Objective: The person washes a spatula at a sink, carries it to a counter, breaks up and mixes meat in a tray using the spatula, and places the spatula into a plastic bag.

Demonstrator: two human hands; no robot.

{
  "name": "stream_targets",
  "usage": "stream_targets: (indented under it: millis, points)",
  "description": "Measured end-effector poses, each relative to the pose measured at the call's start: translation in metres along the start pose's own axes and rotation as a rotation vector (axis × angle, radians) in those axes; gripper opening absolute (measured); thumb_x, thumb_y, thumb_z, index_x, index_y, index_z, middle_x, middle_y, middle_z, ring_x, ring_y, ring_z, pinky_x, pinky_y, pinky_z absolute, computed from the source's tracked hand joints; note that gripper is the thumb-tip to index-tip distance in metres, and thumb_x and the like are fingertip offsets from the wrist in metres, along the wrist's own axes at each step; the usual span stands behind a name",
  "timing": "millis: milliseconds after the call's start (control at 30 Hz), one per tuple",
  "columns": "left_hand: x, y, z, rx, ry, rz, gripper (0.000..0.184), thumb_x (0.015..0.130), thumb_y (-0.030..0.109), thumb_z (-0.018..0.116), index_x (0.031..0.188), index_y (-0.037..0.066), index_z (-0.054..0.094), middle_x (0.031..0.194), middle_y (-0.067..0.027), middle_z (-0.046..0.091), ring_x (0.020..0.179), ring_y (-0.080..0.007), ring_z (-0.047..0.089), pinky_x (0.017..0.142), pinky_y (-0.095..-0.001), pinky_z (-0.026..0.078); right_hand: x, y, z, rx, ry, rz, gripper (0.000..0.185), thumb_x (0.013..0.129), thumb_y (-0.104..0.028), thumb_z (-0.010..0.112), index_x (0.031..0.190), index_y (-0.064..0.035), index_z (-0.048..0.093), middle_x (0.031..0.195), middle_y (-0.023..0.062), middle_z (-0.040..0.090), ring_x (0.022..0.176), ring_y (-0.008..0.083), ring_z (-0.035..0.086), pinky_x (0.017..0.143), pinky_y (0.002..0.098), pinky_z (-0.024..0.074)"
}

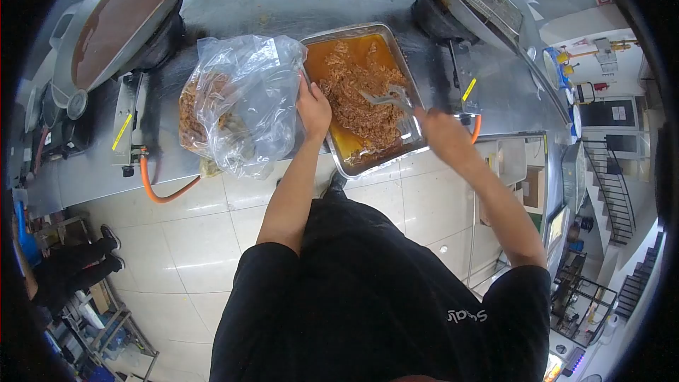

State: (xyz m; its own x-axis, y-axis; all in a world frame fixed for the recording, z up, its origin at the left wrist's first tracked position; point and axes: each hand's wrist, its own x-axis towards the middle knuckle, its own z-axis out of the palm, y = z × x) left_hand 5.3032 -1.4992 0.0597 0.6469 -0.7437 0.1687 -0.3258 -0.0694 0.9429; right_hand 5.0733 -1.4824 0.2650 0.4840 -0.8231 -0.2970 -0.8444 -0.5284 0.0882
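A rectangular metal tray [387,30] holds brown shredded or minced food [353,102] in orange-brown oily liquid. My right hand [445,134], at the tray's right side, is closed round the handle of metal tongs [387,97]. Their head lies in the food, and its two ends look apart. At the tray's left rim, my left hand [315,107] has its fingers curled over the edge, close against a clear plastic bag [258,110]. Whether those fingers also pinch the bag is hard to see. The bag lies left of the tray, with brown food in its left part.
Steel counter [283,0] supports everything. A large wok of brown liquid [127,10] stands at the back left, another wok [481,3] at the back right. An orange hose [159,197] hangs off the front edge. Another person's legs [81,269] show at lower left.
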Motion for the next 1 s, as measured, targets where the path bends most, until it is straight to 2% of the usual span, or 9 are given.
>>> stream_targets:
  millis: [67, 167, 200, 300, 400, 500, 700, 933, 1000]
  points:
    - [-0.002, 0.001, -0.001, 0.002, -0.016, -0.007, 0.048, 0.095, 0.008, 0.048, 0.141, -0.005, 0.042, 0.134, -0.0313, 0.051, 0.122, -0.0460, 0.051, 0.103, -0.0457, 0.042, -0.004, 0.011, -0.018, 0.076, -0.061, 0.093, 0.028, 0.086, -0.005, 0.060, 0.114, -0.0063, 0.057, 0.098, 0.0222, 0.066, 0.087, 0.0411, 0.067, 0.076, 0.0485, 0.0536]
    - [0.000, 0.003, -0.004, -0.019, -0.041, -0.014, 0.048, 0.095, 0.008, 0.047, 0.141, -0.005, 0.041, 0.134, -0.0316, 0.051, 0.122, -0.0461, 0.051, 0.103, -0.0456, 0.042, -0.021, 0.027, -0.038, 0.120, 0.010, 0.057, 0.024, 0.088, -0.010, 0.061, 0.112, -0.0104, 0.059, 0.091, 0.0212, 0.068, 0.088, 0.0402, 0.067, 0.075, 0.0507, 0.0531]
    - [0.000, 0.009, -0.007, -0.027, -0.047, -0.021, 0.048, 0.095, 0.008, 0.047, 0.142, -0.005, 0.041, 0.134, -0.0315, 0.051, 0.122, -0.0462, 0.051, 0.103, -0.0456, 0.042, -0.026, 0.026, -0.047, 0.084, -0.063, 0.128, 0.031, 0.088, -0.013, 0.064, 0.118, -0.0126, 0.059, 0.093, 0.0206, 0.068, 0.092, 0.0382, 0.067, 0.079, 0.0485, 0.0519]
    - [0.000, 0.007, -0.004, -0.043, -0.036, -0.007, 0.049, 0.095, 0.007, 0.047, 0.142, -0.005, 0.040, 0.135, -0.0312, 0.050, 0.123, -0.0458, 0.050, 0.104, -0.0449, 0.041, -0.046, 0.043, -0.054, 0.071, -0.053, 0.054, 0.037, 0.089, -0.015, 0.064, 0.125, -0.0174, 0.061, 0.093, 0.0193, 0.069, 0.089, 0.0368, 0.067, 0.079, 0.0460, 0.0526]
    - [0.000, 0.000, 0.000, -0.023, -0.021, 0.015, 0.049, 0.096, 0.007, 0.047, 0.142, -0.005, 0.040, 0.136, -0.0307, 0.049, 0.126, -0.0445, 0.048, 0.106, -0.0436, 0.039, -0.051, 0.068, -0.048, 0.135, -0.167, 0.122, 0.039, 0.089, -0.016, 0.064, 0.128, -0.0211, 0.062, 0.093, 0.0163, 0.070, 0.086, 0.0342, 0.068, 0.078, 0.0440, 0.0532]
    - [0.000, -0.001, 0.001, -0.026, -0.048, -0.044, 0.049, 0.096, 0.007, 0.047, 0.142, -0.005, 0.040, 0.138, -0.0300, 0.048, 0.128, -0.0431, 0.047, 0.108, -0.0424, 0.038, -0.065, 0.071, -0.056, 0.048, -0.108, 0.142, 0.036, 0.091, -0.018, 0.062, 0.126, -0.0231, 0.065, 0.090, 0.0165, 0.070, 0.085, 0.0327, 0.068, 0.076, 0.0438, 0.0534]
    - [-0.002, -0.001, 0.003, -0.032, -0.039, -0.010, 0.049, 0.097, 0.008, 0.046, 0.143, -0.004, 0.039, 0.137, -0.0295, 0.049, 0.127, -0.0433, 0.048, 0.107, -0.0424, 0.039, -0.082, 0.065, -0.023, -0.131, -0.171, 0.130, 0.036, 0.091, -0.013, 0.059, 0.125, -0.0239, 0.065, 0.086, 0.0181, 0.068, 0.082, 0.0351, 0.068, 0.068, 0.0462, 0.0549]
    - [-0.001, -0.001, 0.002, 0.020, -0.052, 0.032, 0.049, 0.097, 0.008, 0.046, 0.144, -0.004, 0.037, 0.129, -0.0315, 0.055, 0.117, -0.0448, 0.056, 0.097, -0.0429, 0.047, -0.068, 0.044, 0.050, 0.204, -0.031, 0.146, 0.043, 0.090, -0.011, 0.057, 0.130, -0.0256, 0.061, 0.091, 0.0193, 0.068, 0.078, 0.0373, 0.068, 0.072, 0.0480, 0.0545]
    - [-0.003, 0.011, -0.004, 0.009, -0.095, -0.051, 0.050, 0.097, 0.009, 0.046, 0.145, -0.003, 0.037, 0.130, -0.0321, 0.054, 0.116, -0.0453, 0.056, 0.096, -0.0431, 0.047, -0.056, 0.032, 0.056, 0.215, -0.059, 0.170, 0.043, 0.090, -0.010, 0.056, 0.130, -0.0247, 0.061, 0.092, 0.0198, 0.068, 0.077, 0.0375, 0.068, 0.072, 0.0478, 0.0544]
